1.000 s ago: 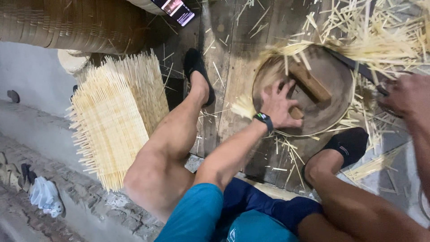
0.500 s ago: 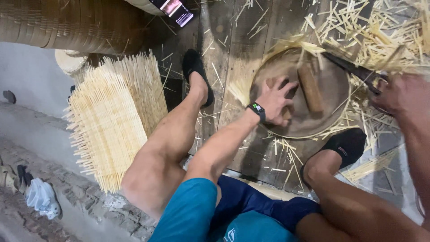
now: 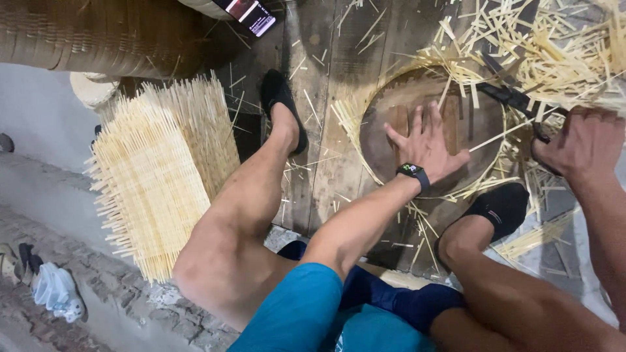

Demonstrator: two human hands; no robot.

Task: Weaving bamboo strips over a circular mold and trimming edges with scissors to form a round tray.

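Counts, head view. Hands: two, a left hand [image 3: 427, 146] and a right hand [image 3: 577, 146]. Wristwatch [image 3: 413, 173]: one. Black socks: two, one on the far foot [image 3: 282, 104], one on the near foot [image 3: 501, 207]. Round wooden block [image 3: 391, 133]: one. Dark-handled blade [image 3: 515, 101]: one. Stacked bundle of bamboo sticks [image 3: 160, 173]: one, sticks too many to count. Loose split sticks [image 3: 554, 49]: one scattered heap, beyond counting. Woven basket [image 3: 98, 36]: one. Phone [image 3: 248, 13]: one, partly cut off. White cloth lump [image 3: 55, 290]: one.
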